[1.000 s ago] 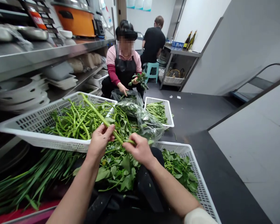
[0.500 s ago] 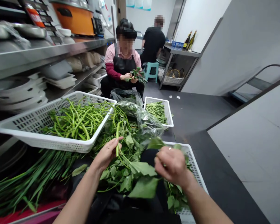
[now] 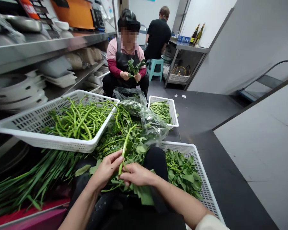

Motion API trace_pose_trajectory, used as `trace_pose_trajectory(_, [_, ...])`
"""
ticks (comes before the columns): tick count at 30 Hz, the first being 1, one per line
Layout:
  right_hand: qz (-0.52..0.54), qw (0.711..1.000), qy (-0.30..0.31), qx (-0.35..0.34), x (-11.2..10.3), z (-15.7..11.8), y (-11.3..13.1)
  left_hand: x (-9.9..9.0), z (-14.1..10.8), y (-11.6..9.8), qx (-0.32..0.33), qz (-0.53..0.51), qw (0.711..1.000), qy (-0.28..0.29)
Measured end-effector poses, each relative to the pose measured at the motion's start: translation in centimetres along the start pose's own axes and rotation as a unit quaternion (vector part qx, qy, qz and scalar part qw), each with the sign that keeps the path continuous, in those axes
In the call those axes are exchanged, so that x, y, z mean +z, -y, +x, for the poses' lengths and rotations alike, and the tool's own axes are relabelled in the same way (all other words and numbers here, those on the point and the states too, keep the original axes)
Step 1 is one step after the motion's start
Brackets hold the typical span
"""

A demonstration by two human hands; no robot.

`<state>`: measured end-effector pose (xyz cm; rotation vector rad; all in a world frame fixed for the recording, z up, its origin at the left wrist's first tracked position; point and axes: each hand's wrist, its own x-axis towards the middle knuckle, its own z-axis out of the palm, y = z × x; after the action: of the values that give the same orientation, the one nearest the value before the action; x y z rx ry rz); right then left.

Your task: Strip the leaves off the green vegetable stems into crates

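A thick green stem [image 3: 126,142] slants upward between my hands. My left hand [image 3: 108,166] is closed on its middle. Close beside it, my right hand [image 3: 135,174] is closed at the stem's lower end, with leaves hanging below. Under and beyond both hands spreads a heap of leafy greens [image 3: 139,148]. To the left, a large white basket [image 3: 92,145] holds trimmed green stems [image 3: 79,119]. At the right, another white basket [image 3: 207,179] contains loose leaves [image 3: 182,172].
Long green leaves [image 3: 38,179] lie at the lower left. A clear plastic bag [image 3: 156,124] and a small white basket [image 3: 174,111] of stems stand ahead. A crouching person [image 3: 127,60] holds greens; another person [image 3: 158,36] sits behind. Metal shelving [image 3: 50,44] runs along the left.
My right hand has moved left from near the right basket to the stem's lower end. The stem in my left hand now tilts right. The crouching person's greens are raised higher.
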<state>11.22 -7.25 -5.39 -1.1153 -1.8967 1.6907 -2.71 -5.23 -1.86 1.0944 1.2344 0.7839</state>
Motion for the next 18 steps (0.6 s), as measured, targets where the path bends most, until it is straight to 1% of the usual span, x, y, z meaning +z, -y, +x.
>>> trace_pose_trajectory(1, [-0.026, 1.0, 0.005, -0.004, 0.0, 0.2, -0.1, -0.2, -0.2, 0.0, 0.01, 0.01, 1.0, -0.006])
trace_pose_trajectory(3, [-0.086, 0.996, 0.003, -0.038, -0.3, 0.6, -0.5, -0.4, -0.6, -0.1, 0.019, 0.025, 0.999, -0.018])
trace_pose_trajectory(4, [-0.1, 0.993, 0.005, -0.057, -0.7, 0.8, -0.7, -0.5, -0.7, 0.0, 0.021, 0.031, 0.999, -0.026])
trace_pose_trajectory(5, [-0.091, 0.994, -0.002, -0.066, -1.2, 1.0, -0.9, -0.5, -0.8, 0.1, 0.02, 0.038, 0.999, -0.031])
trace_pose_trajectory(7, [0.005, 0.997, -0.064, -0.048, -2.8, 1.6, -1.2, -0.6, -1.1, 0.5, 0.018, 0.053, 0.998, -0.024])
trace_pose_trajectory(8, [0.066, 0.992, -0.106, -0.032, -3.8, 1.7, -1.4, -0.6, -1.3, 0.8, 0.013, 0.061, 0.998, -0.009])
trace_pose_trajectory(9, [0.127, 0.98, -0.152, -0.014, -5.0, 1.8, -1.6, -0.7, -1.5, 1.2, 0.005, 0.067, 0.998, 0.008])
trace_pose_trajectory(11, [0.221, 0.945, -0.239, 0.016, -7.1, 1.8, -2.1, -1.0, -2.0, 2.1, -0.018, 0.064, 0.997, 0.027])
trace_pose_trajectory(13, [0.262, 0.913, -0.312, 0.027, -8.1, 1.6, -2.6, -1.4, -2.5, 2.9, -0.046, 0.03, 0.998, 0.016])
trace_pose_trajectory(14, [0.273, 0.897, -0.345, 0.031, -8.1, 1.6, -2.8, -1.5, -2.7, 3.3, -0.06, 0.003, 0.998, 0.006])
trace_pose_trajectory(15, [0.275, 0.888, -0.366, 0.035, -7.6, 1.6, -3.0, -1.7, -2.8, 3.5, -0.073, -0.029, 0.997, 0.001])
trace_pose_trajectory(16, [0.272, 0.888, -0.37, 0.036, -6.9, 1.8, -3.1, -1.9, -2.9, 3.7, -0.088, -0.064, 0.994, 0.004])
trace_pose_trajectory(17, [0.274, 0.892, -0.358, 0.036, -6.1, 2.0, -3.1, -2.0, -2.9, 3.9, -0.104, -0.1, 0.989, 0.016])
trace_pose_trajectory(18, [0.285, 0.898, -0.332, 0.035, -5.2, 2.3, -3.0, -2.1, -2.8, 4.0, -0.119, -0.135, 0.983, 0.034])
